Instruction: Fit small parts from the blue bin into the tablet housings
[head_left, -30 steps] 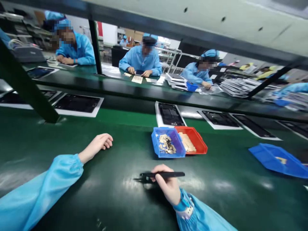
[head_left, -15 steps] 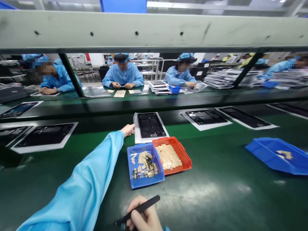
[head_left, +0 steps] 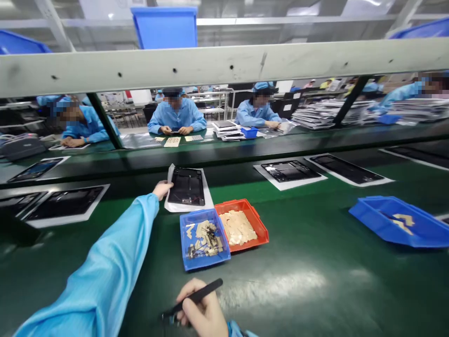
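My left hand [head_left: 162, 189] sits at the left edge of a white sheet [head_left: 185, 208], its fingers on the sheet's raised corner. On that sheet lies a dark tablet-sized panel [head_left: 186, 187]. My right hand [head_left: 200, 305] grips black tweezers [head_left: 196, 292] near the bottom of the view, their tips low and left of my fingers. Just above that hand stand a blue bin [head_left: 204, 239] holding tan strips and dark scraps, and a red-orange bin [head_left: 241, 225] full of tan pieces. My right hand touches neither bin.
A green belt [head_left: 308, 290] runs across the view, with more dark panels on white sheets, such as one [head_left: 289, 171] to the right. A tilted blue tray [head_left: 396, 222] lies at right. A grey beam [head_left: 224, 65] crosses above; co-workers [head_left: 176, 112] sit beyond it.
The view has swung up and levelled. The white sheet and dark panel have slid left relative to the bins, along with my left hand. My right hand has dropped toward the bottom of the view.
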`<state>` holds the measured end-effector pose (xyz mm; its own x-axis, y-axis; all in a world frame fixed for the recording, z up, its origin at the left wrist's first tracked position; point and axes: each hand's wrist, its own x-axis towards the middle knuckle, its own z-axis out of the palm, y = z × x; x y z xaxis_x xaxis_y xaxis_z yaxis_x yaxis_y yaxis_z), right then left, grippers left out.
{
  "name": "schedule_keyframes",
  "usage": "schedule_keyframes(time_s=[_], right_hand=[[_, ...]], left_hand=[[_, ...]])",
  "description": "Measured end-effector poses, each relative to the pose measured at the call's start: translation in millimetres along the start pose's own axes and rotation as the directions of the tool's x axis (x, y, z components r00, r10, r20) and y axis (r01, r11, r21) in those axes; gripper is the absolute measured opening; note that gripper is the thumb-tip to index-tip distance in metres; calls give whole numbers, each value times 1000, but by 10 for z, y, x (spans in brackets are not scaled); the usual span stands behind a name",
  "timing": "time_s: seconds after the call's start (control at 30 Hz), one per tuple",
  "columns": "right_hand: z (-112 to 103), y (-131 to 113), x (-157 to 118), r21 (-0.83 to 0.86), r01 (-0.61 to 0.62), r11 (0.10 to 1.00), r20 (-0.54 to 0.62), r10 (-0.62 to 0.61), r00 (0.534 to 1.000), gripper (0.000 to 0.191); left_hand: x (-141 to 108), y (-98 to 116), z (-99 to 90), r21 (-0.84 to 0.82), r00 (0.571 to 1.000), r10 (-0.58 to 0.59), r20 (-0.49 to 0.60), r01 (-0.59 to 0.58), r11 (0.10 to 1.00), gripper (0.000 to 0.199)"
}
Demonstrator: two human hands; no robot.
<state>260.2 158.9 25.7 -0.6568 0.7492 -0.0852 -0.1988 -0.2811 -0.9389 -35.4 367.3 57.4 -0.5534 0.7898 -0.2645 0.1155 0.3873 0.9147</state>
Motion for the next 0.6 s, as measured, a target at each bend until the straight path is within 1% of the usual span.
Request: schedule_keyframes(time_s=[0.1,0.17,0.23,0.3,0.37,0.4,0.47,0.53,0.6], right_hand=[[-12,-62,0,-79,30,996,25,-28,999,42],[-14,-102,8,-130,48,990,53,-42,998,42],[-9,-141,25,-188,83,979,67,-71,995,39],[6,-189,42,-250,145,957,51,-136,989,32],[36,-258,40,-292,223,930,17,-228,974,25],[59,-304,22,-297,267,917,0,-280,960,23],[127,-423,-64,-288,358,888,-19,-379,925,20],[224,-565,-217,-270,464,844,-11,-485,875,17],[340,-702,-403,-248,560,790,54,-566,822,14]], left_hand=[[-275,-176,-650,-175,991,-42,-124,20,984,27],[-546,-340,-1057,-293,979,-80,-186,23,956,25],[-895,-525,-1370,-400,966,-106,-236,3,916,22],[-1317,-721,-1547,-494,957,-113,-268,-36,869,18],[-1807,-929,-1581,-575,956,-103,-273,-77,814,20],[-2076,-1038,-1550,-612,959,-96,-266,-92,786,25],[-2647,-1258,-1416,-681,965,-107,-238,-87,727,35],[-3224,-1457,-1238,-741,973,-144,-183,-40,670,41],[-3744,-1606,-1078,-811,980,-196,-28,93,578,44]])
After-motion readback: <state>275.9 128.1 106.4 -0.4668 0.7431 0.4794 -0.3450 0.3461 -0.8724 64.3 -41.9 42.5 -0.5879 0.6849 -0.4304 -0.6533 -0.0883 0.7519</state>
